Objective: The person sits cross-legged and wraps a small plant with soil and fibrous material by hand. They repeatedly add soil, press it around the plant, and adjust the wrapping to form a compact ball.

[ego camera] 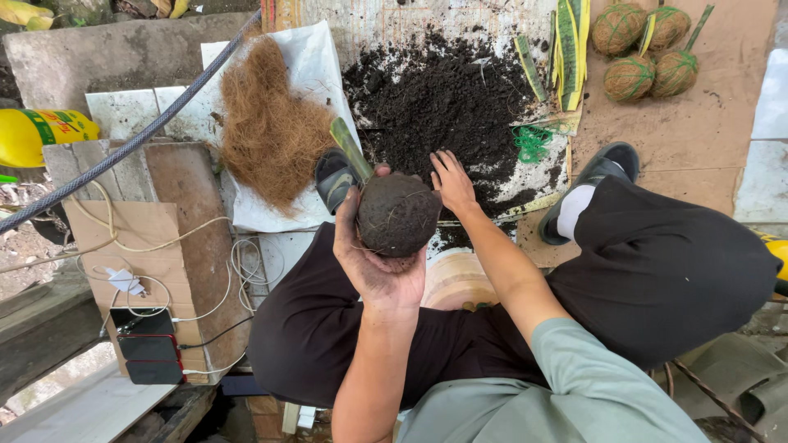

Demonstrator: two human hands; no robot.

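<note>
A person's left hand (379, 267) cups a dark soil ball (399, 213) from beneath, fingers closed around it, a green leaf stalk (348, 146) jutting from the ball. Just right of the ball, the right hand (451, 180) lies open, fingers spread on the soil pile (443, 102). Left of the ball sits brown coconut fibre (271, 127). Far right of the ball, four wrapped fibre balls (644, 49) rest on cardboard (706, 123).

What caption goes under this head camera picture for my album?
Left hand cradles a soil ball with a green leaf; right hand reaches into the dark soil pile.
</note>
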